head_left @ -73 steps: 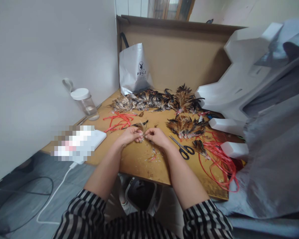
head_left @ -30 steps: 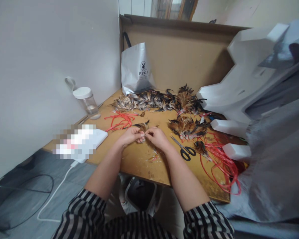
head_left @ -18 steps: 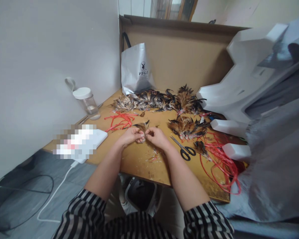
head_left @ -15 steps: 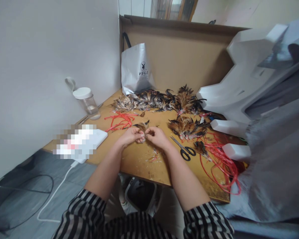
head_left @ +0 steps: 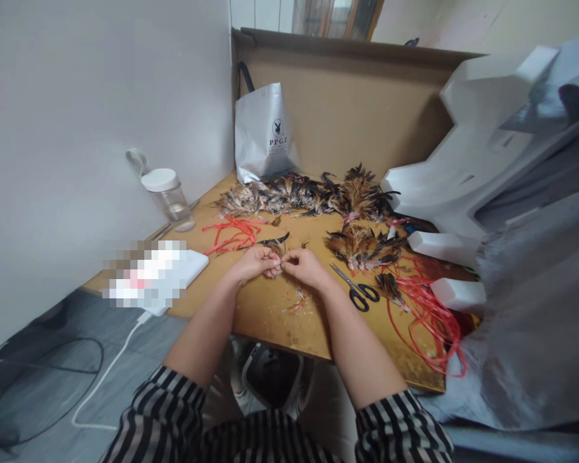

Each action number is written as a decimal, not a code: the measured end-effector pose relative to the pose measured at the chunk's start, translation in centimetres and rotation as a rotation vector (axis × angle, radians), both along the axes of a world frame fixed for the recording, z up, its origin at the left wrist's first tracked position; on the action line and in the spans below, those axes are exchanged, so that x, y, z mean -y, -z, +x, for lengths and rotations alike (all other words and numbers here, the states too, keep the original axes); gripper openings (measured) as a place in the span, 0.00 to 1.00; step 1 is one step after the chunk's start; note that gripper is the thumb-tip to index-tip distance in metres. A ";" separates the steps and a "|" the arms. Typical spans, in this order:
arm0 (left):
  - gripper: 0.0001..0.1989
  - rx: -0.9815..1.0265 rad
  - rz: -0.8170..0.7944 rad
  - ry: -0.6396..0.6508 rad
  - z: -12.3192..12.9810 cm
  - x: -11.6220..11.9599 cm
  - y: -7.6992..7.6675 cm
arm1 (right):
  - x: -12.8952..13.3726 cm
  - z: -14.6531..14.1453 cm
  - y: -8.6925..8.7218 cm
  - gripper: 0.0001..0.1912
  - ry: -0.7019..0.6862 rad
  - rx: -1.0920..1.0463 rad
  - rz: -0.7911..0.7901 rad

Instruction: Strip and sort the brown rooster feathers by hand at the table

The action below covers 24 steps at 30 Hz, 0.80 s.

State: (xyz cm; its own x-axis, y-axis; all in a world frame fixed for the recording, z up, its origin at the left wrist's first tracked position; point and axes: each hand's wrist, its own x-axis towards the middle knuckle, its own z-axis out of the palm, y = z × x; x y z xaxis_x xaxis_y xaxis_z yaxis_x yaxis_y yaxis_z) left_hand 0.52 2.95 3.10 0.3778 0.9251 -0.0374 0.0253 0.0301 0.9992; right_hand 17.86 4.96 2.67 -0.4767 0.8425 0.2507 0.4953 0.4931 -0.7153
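Observation:
Near the middle of the wooden table (head_left: 260,315), my left hand (head_left: 258,263) is closed on a small feather bunch (head_left: 276,246), partly hidden by the fingers. My right hand (head_left: 302,264) is pinched right beside it, fingertips meeting those of my left hand; what it pinches is too small to make out. Black-handled scissors (head_left: 358,290) lie to the right of my right hand. Beyond them is a fan of brown feathers (head_left: 364,247), and a small dark feather bunch (head_left: 390,287) rests by the red string (head_left: 429,315).
A long row of feathers (head_left: 294,195) lies at the back before a silver bag (head_left: 265,135). More red string (head_left: 234,233) is at left, near a clear bottle (head_left: 171,196) and a white device (head_left: 188,270). White foam (head_left: 458,241) borders the right side.
The feather bunch between my hands has tilted or lowered slightly, and a dark feather behind it shows more. My right fingertips have shifted a little towards my left hand.

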 end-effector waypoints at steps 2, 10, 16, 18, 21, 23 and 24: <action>0.13 -0.004 -0.008 -0.006 0.0 0.0 0.0 | 0.0 0.0 0.0 0.09 -0.008 -0.004 -0.028; 0.13 -0.005 -0.033 -0.059 0.0 -0.3 0.3 | 0.3 0.0 -0.6 0.09 0.002 -0.033 -0.009; 0.11 0.053 -0.122 -0.110 -0.1 -0.7 0.8 | 0.3 0.0 -0.7 0.06 -0.017 -0.024 0.105; 0.12 0.083 -0.155 -0.132 0.0 -0.7 0.9 | 0.2 0.1 -0.7 0.06 -0.030 -0.017 0.127; 0.11 0.110 -0.194 -0.158 0.1 -0.8 0.9 | 0.3 0.1 -0.7 0.06 -0.052 0.008 0.152; 0.12 0.125 -0.212 -0.180 0.2 -0.8 1.0 | 0.3 0.1 -0.7 0.06 -0.070 0.031 0.159; 0.12 0.130 -0.214 -0.185 0.2 -0.8 1.0 | 0.3 0.0 -0.6 0.06 -0.079 0.040 0.157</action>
State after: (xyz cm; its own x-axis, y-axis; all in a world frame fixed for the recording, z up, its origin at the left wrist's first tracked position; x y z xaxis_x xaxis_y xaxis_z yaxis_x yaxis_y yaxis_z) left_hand 0.77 3.76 2.08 0.2182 0.9550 -0.2010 -0.1282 0.2323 0.9642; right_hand 17.91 4.66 3.31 -0.5517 0.7542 0.3561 0.4770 0.6356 -0.6070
